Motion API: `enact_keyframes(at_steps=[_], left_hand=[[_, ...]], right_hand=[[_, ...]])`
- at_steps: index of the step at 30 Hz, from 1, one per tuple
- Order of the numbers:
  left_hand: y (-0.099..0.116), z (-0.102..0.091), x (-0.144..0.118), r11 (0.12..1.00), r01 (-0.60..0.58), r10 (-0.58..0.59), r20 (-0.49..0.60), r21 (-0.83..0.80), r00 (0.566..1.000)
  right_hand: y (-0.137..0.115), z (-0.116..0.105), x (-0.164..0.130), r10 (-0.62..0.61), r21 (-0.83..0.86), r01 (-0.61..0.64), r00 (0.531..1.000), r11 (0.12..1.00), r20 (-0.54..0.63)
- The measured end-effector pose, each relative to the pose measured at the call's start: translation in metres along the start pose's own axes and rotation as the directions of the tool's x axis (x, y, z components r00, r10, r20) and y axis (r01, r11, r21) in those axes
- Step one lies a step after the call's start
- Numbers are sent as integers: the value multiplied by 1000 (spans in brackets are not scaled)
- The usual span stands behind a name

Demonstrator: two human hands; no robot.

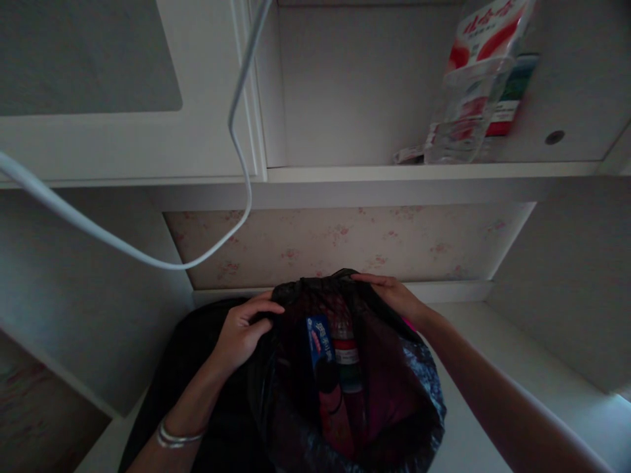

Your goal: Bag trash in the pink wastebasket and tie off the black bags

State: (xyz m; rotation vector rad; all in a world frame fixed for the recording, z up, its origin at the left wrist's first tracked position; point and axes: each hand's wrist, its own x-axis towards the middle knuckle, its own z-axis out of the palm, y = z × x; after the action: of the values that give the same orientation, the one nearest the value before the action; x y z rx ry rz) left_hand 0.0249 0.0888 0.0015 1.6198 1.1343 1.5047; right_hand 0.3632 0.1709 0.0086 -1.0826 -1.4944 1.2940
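Head cam looks straight down into a black drawstring bag (345, 394) sitting on a white desk (493, 394), close to its back edge under the shelf. Left hand (241, 335) is curled shut on the bag's rim on the near-left side, a silver bangle (177, 437) on that wrist. Right hand (394, 292) lies flatter, fingers pinching the gathered far rim. So the mouth is already spread wide and held open; stuff is already in it and nothing is coming out of it right now.

Bag fabric looks thin, crinkly and a bit shiny, floppy with no shape of its own. Inside: a blue packet (320, 341) standing upright, a bottle with a red-and-white label (346, 351) just beside it, something reddish below, too dark to tell. White cable (236, 131) dangles overhead, and a red-and-white carton (488, 33) sits on the shelf (419, 172).
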Motion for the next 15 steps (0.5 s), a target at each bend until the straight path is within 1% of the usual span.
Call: enact_keyframes(at_steps=[2, 5, 8, 11, 13, 15], left_hand=[[-2, -2, -3, 999, 25, -27, -51, -31, 998], [-6, -3, -5, 994, 50, -63, -145, -92, 987], [-9, -4, -12, 980, 83, -119, -194, -183, 974], [-11, -7, -29, 955, 125, -195, -254, -268, 947], [-11, -10, -45, 937, 150, -256, -328, -316, 909], [-8, -14, -64, 919, 160, -301, -378, -361, 876]], right_hand=[[2, -1, 1, -57, 26, 60, 994, 998, -94], [-1, -2, 1, -154, 54, 170, 962, 984, -224], [-10, -5, -9, -173, 100, 209, 941, 973, -289], [-14, -9, -30, -155, 193, 235, 922, 953, -356], [-10, -14, -52, -154, 231, 266, 898, 936, -412], [0, -18, -78, -116, 260, 244, 897, 934, -426]])
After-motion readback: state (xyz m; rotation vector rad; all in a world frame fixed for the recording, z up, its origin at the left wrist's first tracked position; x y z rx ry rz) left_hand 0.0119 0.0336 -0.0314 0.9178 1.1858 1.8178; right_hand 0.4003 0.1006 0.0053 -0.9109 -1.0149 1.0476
